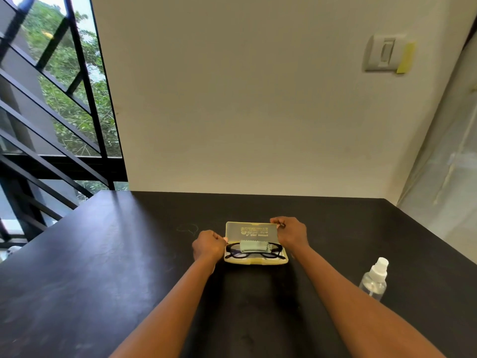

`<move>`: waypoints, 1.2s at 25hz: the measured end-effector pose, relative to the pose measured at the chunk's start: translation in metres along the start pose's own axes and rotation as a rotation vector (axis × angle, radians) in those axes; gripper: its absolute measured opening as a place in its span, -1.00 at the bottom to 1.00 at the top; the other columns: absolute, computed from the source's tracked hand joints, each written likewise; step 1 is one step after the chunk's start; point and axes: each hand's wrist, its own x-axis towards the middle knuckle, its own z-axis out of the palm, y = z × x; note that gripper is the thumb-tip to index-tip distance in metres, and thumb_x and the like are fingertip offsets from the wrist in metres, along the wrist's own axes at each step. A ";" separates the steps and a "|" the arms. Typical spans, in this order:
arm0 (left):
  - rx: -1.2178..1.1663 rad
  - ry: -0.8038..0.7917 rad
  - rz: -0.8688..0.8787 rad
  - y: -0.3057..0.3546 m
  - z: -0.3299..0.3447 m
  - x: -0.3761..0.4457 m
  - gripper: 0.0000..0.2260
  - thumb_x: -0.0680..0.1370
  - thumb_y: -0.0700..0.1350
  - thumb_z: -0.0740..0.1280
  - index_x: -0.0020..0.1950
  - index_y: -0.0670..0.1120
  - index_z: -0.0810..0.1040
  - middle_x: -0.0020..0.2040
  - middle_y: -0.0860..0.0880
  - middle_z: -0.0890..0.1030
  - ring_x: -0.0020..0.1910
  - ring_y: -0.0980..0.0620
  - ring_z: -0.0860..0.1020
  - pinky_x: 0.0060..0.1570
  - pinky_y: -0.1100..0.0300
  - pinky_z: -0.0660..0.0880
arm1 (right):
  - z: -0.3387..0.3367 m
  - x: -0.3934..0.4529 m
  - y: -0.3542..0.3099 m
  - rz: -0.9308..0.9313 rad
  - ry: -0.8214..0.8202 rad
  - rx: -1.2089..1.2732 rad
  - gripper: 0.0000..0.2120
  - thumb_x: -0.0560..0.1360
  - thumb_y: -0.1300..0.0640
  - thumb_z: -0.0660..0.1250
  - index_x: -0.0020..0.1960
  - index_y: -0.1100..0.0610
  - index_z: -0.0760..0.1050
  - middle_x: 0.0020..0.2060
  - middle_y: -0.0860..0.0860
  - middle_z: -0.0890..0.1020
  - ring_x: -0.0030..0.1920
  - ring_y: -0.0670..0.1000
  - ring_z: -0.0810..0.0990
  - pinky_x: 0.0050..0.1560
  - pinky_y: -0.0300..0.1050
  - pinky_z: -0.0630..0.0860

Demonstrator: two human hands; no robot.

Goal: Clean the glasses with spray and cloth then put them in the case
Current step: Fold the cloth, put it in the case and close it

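A pale yellow glasses case [251,262] lies open on the black table, its lid [249,229] standing up toward the wall. Black-framed glasses [275,250] rest inside the tray, with a folded pale green cloth [254,246] lying over their middle. My left hand [208,245] presses against the case's left end, fingers curled at the hinge corner. My right hand [291,232] pinches the lid's upper right corner. A clear spray bottle [374,280] with a white nozzle stands upright to the right, apart from both hands.
The black table [129,280] runs back to a cream wall, with a window and black railing at the left. A wall switch [384,51] sits high on the right. A translucent panel borders the table's right side.
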 end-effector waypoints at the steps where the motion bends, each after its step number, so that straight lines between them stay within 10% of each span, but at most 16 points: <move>1: -0.039 -0.033 -0.064 -0.002 -0.002 0.000 -0.87 0.51 -0.20 0.34 -0.25 -0.11 0.51 -0.15 -0.13 0.57 -0.24 -0.01 0.53 -0.17 0.07 0.58 | 0.000 0.000 0.000 -0.003 -0.002 0.000 -0.70 0.54 0.32 0.16 0.17 0.16 0.57 0.17 0.08 0.59 0.21 0.05 0.51 0.24 -0.11 0.42; 16: -0.429 -0.175 -0.300 -0.010 -0.003 -0.006 -0.91 0.49 -0.34 0.33 -0.07 -0.22 0.59 0.01 -0.21 0.57 -0.09 -0.07 0.59 -0.31 0.16 0.57 | -0.010 -0.031 0.011 -0.276 0.045 0.014 -0.78 0.52 0.25 0.27 0.14 0.18 0.57 0.09 0.07 0.61 0.09 -0.01 0.55 0.00 -0.43 0.35; 30: -0.480 -0.232 -0.287 -0.007 -0.003 -0.010 -0.77 0.47 -0.18 0.39 0.09 -0.22 0.53 0.04 -0.17 0.57 -0.01 -0.05 0.57 -0.12 0.11 0.58 | -0.016 -0.053 0.023 -0.473 -0.270 -0.303 -0.80 0.47 0.04 0.34 -0.08 0.04 0.31 0.32 0.02 0.46 0.26 0.01 0.44 0.16 -0.29 0.31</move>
